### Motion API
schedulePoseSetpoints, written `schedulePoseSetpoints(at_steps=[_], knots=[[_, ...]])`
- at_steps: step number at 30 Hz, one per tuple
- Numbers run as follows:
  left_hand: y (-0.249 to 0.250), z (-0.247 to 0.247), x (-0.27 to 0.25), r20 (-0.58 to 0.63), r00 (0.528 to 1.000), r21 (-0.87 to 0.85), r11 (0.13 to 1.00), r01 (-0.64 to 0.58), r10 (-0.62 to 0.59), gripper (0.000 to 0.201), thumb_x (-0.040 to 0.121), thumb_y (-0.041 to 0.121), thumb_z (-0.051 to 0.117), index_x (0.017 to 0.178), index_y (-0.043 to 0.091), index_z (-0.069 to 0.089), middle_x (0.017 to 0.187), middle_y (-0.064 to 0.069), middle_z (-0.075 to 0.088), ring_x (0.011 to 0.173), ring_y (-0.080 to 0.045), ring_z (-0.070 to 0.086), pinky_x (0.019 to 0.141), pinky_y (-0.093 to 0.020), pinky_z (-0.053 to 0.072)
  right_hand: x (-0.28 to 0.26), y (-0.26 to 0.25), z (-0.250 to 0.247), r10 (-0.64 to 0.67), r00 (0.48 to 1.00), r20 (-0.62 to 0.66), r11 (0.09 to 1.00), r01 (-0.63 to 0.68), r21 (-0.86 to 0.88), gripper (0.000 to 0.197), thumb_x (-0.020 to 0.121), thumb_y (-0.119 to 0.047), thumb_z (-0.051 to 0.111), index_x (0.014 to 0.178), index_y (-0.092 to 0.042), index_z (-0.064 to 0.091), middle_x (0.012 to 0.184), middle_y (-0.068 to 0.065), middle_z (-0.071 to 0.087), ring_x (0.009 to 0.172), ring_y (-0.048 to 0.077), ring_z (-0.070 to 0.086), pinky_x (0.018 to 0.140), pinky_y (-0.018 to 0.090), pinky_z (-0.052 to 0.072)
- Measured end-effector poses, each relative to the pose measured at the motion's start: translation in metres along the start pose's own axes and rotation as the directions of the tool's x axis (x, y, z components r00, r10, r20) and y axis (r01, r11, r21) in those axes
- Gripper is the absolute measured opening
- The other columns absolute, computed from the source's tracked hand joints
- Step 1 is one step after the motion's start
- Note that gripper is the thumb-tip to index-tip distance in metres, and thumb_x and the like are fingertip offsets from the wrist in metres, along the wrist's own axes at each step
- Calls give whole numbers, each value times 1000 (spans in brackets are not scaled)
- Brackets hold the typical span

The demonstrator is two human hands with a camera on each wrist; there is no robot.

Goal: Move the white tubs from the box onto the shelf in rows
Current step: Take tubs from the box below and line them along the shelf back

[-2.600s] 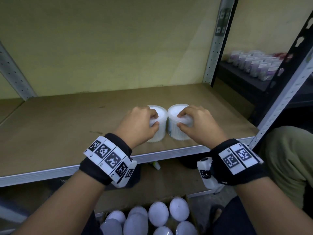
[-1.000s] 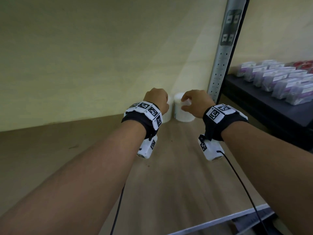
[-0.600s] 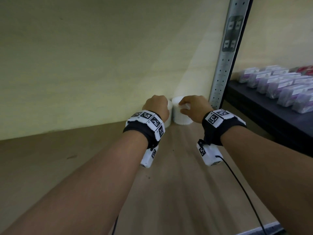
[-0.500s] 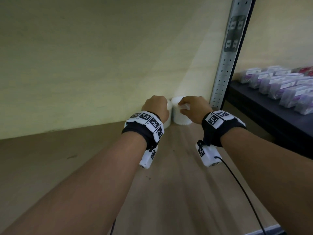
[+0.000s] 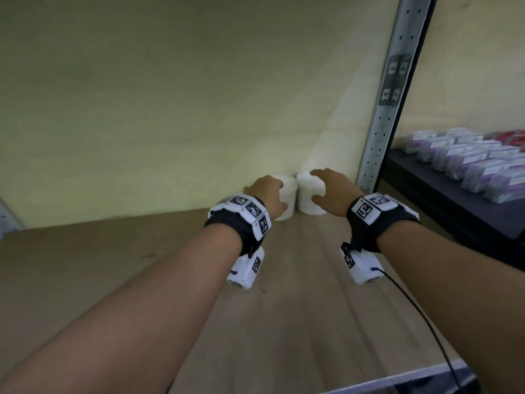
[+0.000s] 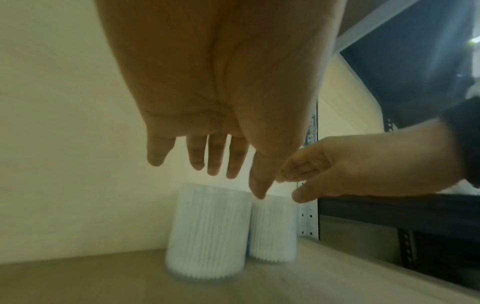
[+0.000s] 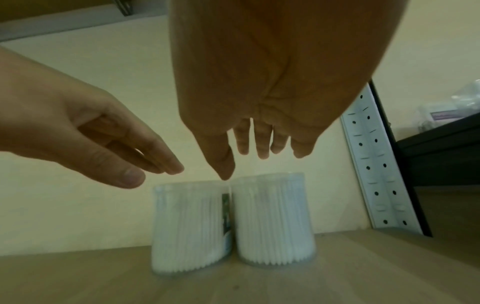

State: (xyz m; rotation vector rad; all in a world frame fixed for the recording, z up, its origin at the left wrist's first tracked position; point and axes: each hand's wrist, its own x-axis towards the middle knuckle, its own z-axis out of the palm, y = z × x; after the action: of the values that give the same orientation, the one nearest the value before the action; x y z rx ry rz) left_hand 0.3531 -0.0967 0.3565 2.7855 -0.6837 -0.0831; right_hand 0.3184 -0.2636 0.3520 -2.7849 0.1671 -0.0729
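Two white tubs stand upright at the back edge of the shelf (image 5: 298, 308), near its back right corner, against the yellow wall (image 5: 170, 109). I see the left tub (image 7: 191, 230) and the right tub (image 7: 274, 222) side by side, touching or nearly so. The right one sits near the perforated metal upright (image 5: 380, 120).

My left hand (image 5: 268, 196) hangs above the left tub, fingers straight and loosely spread, gripping nothing. The left wrist view shows a gap between its fingertips (image 6: 213, 170) and the tub lid.

My right hand (image 5: 331, 191) hovers over the right tub, fingers relaxed and apart, also holding nothing; the right wrist view shows it clear of the lid.

On the neighbouring dark shelf (image 5: 454, 206) to the right lie rows of small packets (image 5: 468, 163).
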Motion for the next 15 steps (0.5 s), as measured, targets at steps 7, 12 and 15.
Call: schedulePoseSetpoints(at_steps=[7,12,15], knots=[[-11,-26,-83,-20,999,-84,995,44,-46,51,88,24,59,134,6,49,136,-13,50,122,-28,52,100,-34,43,-81,-26,-11,-7,1000,5,1000,6,6,49,90,-23,58,137,-17,47,142,6,47,131,24,44,106,29,37],[-15,-33,-152,-20,997,-102,992,75,-78,50,87,22,60,134,8,50,137,-11,51,124,-26,52,99,-29,42,-143,-48,-8,-29,1000,11,999,29,34,42,91,-20,57,132,-13,54,134,6,55,121,21,54,96,25,42],[-20,-32,-196,-18,996,-112,990,89,-91,50,87,24,60,135,12,50,140,-6,52,127,-22,50,104,-29,40,-180,-61,1,-28,999,25,998,26,65,38,90,-19,57,128,-13,56,128,7,57,115,21,55,91,26,43]])
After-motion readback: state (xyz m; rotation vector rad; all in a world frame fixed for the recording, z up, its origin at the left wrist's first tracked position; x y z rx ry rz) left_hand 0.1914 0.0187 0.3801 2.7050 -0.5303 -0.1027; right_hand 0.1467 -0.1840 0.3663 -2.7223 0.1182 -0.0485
